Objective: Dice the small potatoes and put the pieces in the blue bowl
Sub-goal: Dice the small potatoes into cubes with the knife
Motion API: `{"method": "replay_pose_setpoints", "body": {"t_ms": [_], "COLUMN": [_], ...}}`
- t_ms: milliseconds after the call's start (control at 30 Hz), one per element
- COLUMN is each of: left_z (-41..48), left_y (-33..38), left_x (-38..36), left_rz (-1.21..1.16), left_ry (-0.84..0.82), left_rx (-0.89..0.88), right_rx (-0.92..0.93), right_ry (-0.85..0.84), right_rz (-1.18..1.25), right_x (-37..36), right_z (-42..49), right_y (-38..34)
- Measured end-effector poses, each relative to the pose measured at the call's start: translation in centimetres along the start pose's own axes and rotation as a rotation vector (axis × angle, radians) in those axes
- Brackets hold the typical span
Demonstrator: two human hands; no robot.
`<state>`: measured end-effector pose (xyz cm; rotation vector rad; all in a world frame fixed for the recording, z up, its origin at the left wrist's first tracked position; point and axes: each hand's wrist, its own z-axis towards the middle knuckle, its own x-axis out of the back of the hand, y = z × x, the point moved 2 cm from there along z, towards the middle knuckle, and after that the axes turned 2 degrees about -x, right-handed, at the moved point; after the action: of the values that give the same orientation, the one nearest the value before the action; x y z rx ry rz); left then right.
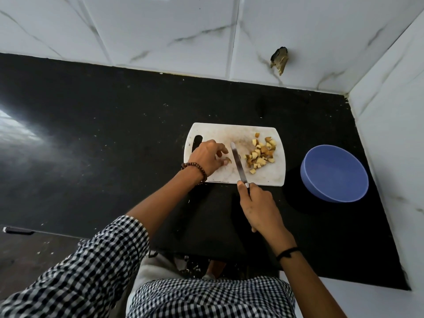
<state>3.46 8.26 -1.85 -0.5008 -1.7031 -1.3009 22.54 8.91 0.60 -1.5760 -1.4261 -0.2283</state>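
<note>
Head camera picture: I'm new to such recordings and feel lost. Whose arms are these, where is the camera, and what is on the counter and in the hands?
No machine here: a person wears the camera on the head, so it looks down at their own arms. On the black counter lies a white cutting board with a heap of diced potato pieces. The left hand steadies a potato piece with its fingers; the right hand grips a knife, blade over the board. The blue bowl stands to the right, apparently empty.
</note>
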Motion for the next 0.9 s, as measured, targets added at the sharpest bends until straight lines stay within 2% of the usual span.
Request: {"method": "replay_pose_setpoints", "body": {"t_ms": [433,667,900], "left_z": [-0.6,-0.5,-0.4], "left_y": [0.3,0.7,0.6], "left_x": [-0.6,-0.7,-0.9], "left_rz": [0.051,0.064,-0.018], "left_ry": [0.040,0.047,0.057], "left_rx": [0.002,0.000,0.062], "right_rx": [-0.033,-0.014,0.006], "right_ry": [-0.036,-0.024,-0.082], "right_rz": [-0.018,-0.134,-0.049], "right_x": [-1.5,-2.0,-1.8], "right_z": [1.1,1.7,2.7], "right_y": [-0.6,-1.2,-1.6]}}
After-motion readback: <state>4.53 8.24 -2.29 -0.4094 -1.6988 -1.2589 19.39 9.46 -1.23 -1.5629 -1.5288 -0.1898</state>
